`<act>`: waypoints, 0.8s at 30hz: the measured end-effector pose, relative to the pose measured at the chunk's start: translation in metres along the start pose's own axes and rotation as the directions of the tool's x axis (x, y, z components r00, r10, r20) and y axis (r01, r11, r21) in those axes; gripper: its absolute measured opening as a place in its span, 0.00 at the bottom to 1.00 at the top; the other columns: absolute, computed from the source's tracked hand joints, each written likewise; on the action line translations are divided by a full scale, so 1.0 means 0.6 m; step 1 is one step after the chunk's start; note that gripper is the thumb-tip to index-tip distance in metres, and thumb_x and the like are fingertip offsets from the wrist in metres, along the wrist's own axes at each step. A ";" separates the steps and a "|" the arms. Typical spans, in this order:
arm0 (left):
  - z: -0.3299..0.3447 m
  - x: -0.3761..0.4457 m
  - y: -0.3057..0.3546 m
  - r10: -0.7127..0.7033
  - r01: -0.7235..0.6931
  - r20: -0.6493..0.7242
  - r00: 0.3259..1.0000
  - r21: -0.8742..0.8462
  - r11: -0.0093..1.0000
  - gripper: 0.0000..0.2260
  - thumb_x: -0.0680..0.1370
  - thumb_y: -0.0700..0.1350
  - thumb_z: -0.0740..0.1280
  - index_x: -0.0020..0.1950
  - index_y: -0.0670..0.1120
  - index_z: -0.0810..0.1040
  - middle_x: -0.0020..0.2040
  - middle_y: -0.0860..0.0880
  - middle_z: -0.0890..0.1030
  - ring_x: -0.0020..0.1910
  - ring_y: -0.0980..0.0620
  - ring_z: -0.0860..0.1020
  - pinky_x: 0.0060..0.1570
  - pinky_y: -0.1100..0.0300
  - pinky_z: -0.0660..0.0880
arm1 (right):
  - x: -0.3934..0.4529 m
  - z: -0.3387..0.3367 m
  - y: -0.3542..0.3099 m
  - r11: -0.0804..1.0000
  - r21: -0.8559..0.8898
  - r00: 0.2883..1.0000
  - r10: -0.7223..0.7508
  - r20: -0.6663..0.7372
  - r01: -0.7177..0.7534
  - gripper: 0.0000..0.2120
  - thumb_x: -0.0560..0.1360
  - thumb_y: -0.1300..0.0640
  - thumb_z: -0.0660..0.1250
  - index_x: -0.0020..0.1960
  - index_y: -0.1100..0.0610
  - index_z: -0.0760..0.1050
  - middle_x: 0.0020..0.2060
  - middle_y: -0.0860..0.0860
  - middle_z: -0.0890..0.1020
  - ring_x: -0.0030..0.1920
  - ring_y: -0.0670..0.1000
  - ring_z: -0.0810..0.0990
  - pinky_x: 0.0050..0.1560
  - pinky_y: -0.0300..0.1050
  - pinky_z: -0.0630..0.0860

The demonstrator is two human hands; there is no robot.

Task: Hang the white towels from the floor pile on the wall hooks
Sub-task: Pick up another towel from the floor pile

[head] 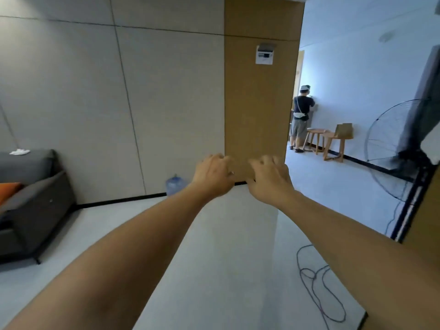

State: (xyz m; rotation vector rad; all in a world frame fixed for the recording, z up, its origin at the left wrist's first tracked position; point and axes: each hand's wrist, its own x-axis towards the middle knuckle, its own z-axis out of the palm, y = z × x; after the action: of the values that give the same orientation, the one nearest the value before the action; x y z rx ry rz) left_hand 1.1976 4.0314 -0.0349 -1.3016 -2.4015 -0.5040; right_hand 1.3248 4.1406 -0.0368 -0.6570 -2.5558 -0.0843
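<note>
Left hand [214,175] and right hand [269,179] are held out, fingers loosely curled, seemingly empty; towels must first be found.

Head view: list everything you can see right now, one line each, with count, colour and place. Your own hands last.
sofa: one, dark grey, far left on the floor
cushion: one, orange, on the sofa at the left edge
cloth: one, white, crumpled on the sofa's top
water bottle: one, clear blue, on the floor against the wall
wall panel: one, tan, centre
switch plate: one, white and grey, high on the tan panel
bystander: one, dark top, grey shorts, far room, facing the wall
stools: two, wooden, beside the bystander
fan: one, black, right
cable: one, dark, looped on the floor at right
left hand: one, empty, fingers loosely curled, centre
right hand: one, empty, beside the left
</note>
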 end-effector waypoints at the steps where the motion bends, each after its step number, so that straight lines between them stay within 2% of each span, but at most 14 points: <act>1: -0.002 -0.018 -0.046 -0.039 0.039 0.014 0.999 0.022 0.999 0.18 0.79 0.50 0.62 0.69 0.49 0.73 0.64 0.45 0.75 0.62 0.43 0.73 0.59 0.47 0.73 | 0.007 0.022 -0.041 0.999 0.022 1.000 -0.026 0.017 0.025 0.20 0.77 0.49 0.61 0.68 0.53 0.70 0.63 0.56 0.72 0.64 0.59 0.68 0.61 0.54 0.69; 4: -0.014 -0.073 -0.174 -0.162 0.161 0.025 0.987 0.040 0.986 0.19 0.78 0.49 0.61 0.70 0.49 0.72 0.64 0.45 0.75 0.61 0.43 0.73 0.59 0.46 0.73 | 0.022 0.083 -0.163 0.992 0.063 0.990 -0.112 0.089 0.106 0.18 0.78 0.48 0.61 0.65 0.54 0.70 0.62 0.56 0.73 0.63 0.59 0.68 0.60 0.53 0.68; 8: -0.031 -0.151 -0.318 -0.321 0.318 0.029 0.947 0.082 0.945 0.19 0.78 0.48 0.62 0.69 0.49 0.73 0.61 0.45 0.76 0.60 0.42 0.74 0.56 0.49 0.73 | 0.040 0.152 -0.310 0.967 0.127 0.957 -0.242 0.162 0.223 0.20 0.78 0.48 0.61 0.67 0.54 0.70 0.63 0.56 0.73 0.62 0.59 0.69 0.57 0.52 0.68; 11: -0.043 -0.212 -0.412 -0.432 0.426 0.010 0.902 0.141 0.893 0.18 0.79 0.50 0.62 0.68 0.48 0.73 0.62 0.46 0.76 0.60 0.43 0.73 0.54 0.50 0.72 | 0.059 0.196 -0.417 0.933 0.192 0.918 -0.340 0.203 0.303 0.21 0.78 0.48 0.61 0.69 0.54 0.68 0.64 0.56 0.72 0.64 0.59 0.68 0.59 0.52 0.68; 13: -0.054 -0.255 -0.475 -0.507 0.501 -0.009 0.862 0.172 0.848 0.19 0.79 0.51 0.61 0.70 0.48 0.72 0.65 0.46 0.75 0.63 0.44 0.71 0.56 0.50 0.71 | 0.073 0.223 -0.494 0.904 0.233 0.887 -0.407 0.220 0.357 0.24 0.78 0.48 0.61 0.72 0.53 0.65 0.66 0.56 0.71 0.66 0.59 0.66 0.62 0.53 0.67; 17: -0.077 -0.350 -0.603 -0.690 0.684 -0.054 0.721 0.213 0.698 0.20 0.80 0.52 0.61 0.71 0.49 0.70 0.66 0.47 0.73 0.64 0.44 0.70 0.60 0.47 0.72 | 0.089 0.286 -0.653 0.811 0.323 0.803 -0.562 0.198 0.488 0.24 0.78 0.47 0.60 0.73 0.52 0.66 0.65 0.55 0.72 0.65 0.58 0.68 0.63 0.53 0.68; 20: -0.093 -0.434 -0.690 -0.807 0.802 -0.085 0.584 0.216 0.558 0.19 0.79 0.52 0.61 0.69 0.49 0.71 0.64 0.46 0.73 0.62 0.44 0.70 0.60 0.47 0.72 | 0.090 0.326 -0.774 0.717 0.402 0.714 -0.674 0.193 0.569 0.22 0.78 0.48 0.60 0.71 0.53 0.67 0.64 0.55 0.72 0.64 0.58 0.68 0.62 0.53 0.68; 24: -0.127 -0.539 -0.770 -0.919 0.908 -0.105 0.381 0.231 0.350 0.21 0.80 0.53 0.61 0.72 0.49 0.69 0.67 0.46 0.71 0.65 0.44 0.69 0.62 0.46 0.71 | 0.072 0.362 -0.934 0.564 0.505 0.562 -0.808 0.176 0.653 0.20 0.78 0.49 0.60 0.68 0.53 0.68 0.62 0.54 0.73 0.63 0.57 0.68 0.59 0.52 0.68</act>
State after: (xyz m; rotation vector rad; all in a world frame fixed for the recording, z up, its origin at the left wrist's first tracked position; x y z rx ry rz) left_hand 0.9814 3.5266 -0.1843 0.3365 -2.9180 -0.3869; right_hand 0.9318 3.7038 -0.1717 0.7013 -2.9196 0.3013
